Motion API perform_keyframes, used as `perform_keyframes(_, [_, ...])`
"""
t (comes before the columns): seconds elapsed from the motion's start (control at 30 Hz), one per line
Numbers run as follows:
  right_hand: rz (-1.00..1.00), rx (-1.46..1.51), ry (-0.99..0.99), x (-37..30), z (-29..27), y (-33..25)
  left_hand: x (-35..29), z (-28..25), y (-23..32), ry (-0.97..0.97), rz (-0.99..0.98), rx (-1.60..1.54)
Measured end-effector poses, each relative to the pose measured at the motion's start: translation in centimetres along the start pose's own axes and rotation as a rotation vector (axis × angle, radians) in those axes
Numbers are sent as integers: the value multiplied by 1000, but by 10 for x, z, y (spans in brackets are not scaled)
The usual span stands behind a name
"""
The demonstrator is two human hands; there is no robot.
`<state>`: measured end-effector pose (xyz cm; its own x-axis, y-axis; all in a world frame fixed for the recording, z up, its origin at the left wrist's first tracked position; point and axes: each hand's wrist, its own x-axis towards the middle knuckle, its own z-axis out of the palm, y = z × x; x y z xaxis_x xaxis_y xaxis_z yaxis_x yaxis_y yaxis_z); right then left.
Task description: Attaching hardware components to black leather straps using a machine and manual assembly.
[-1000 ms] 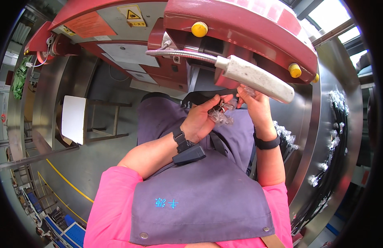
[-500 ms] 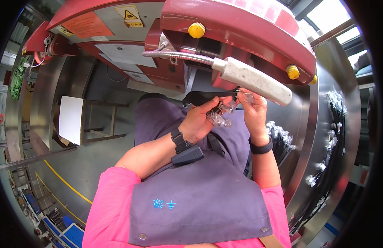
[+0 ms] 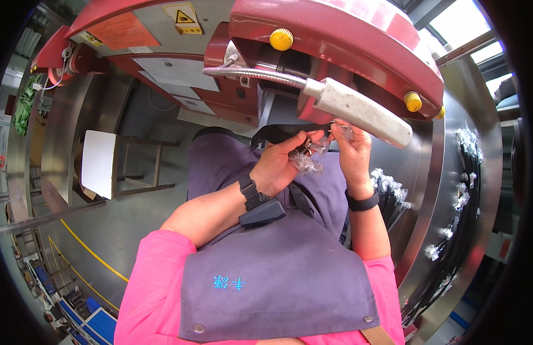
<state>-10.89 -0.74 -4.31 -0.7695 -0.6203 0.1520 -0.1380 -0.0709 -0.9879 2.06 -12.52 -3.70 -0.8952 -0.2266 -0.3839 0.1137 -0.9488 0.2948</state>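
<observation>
One flat, matte black strap [image 3: 275,134] is held just below the pale, speckled bar [image 3: 363,112]; from my remote view, the left hand [image 3: 278,168] grips it together with crumpled, glossy clear plastic [image 3: 308,163], and the right hand [image 3: 354,155] pinches it closer under the bar. Above the bar I count two round, ridged yellow knobs [image 3: 281,39] on a smooth red housing [image 3: 341,43].

At eleven o'clock, a warning label [image 3: 184,18] on the grey machine panel [image 3: 157,26]: triangle sign above a line of characters; between ten and eleven, an orange sheet [image 3: 122,33], print illegible; between six and seven, blue embroidered characters [image 3: 229,283] on the purple apron [image 3: 278,259]
</observation>
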Motion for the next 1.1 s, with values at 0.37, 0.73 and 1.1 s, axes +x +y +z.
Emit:
perform_keyframes(0.37, [137,612,114,-18,7,-35,-1,-1,-18,-108,-96,79])
perform_keyframes(0.73, [130,-218,251,-21,-30,-59,-6,-5,-10,-82,-99,127])
perform_keyframes(1.1, [74,-508,-291,-23,-5,-60,-6,-12,-4,16,13,252])
